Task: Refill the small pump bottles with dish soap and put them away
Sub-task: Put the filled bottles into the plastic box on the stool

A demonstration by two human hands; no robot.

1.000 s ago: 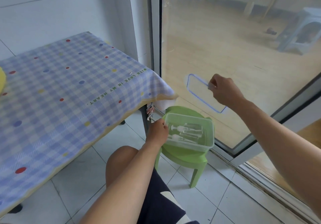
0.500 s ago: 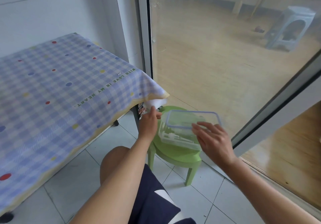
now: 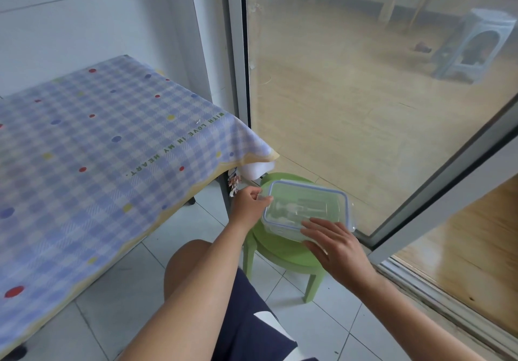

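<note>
fingers: left hand [image 3: 248, 206] pinches edge of 1 box [image 3: 280, 231], right hand [image 3: 336, 244] flat on 1 lid [image 3: 307, 196].

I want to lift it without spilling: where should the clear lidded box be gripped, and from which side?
Take the clear box by its two short ends, left hand and right hand from opposite sides, fingers under the rim. It lies flat on the green stool, and its lid may be unlatched.
</note>
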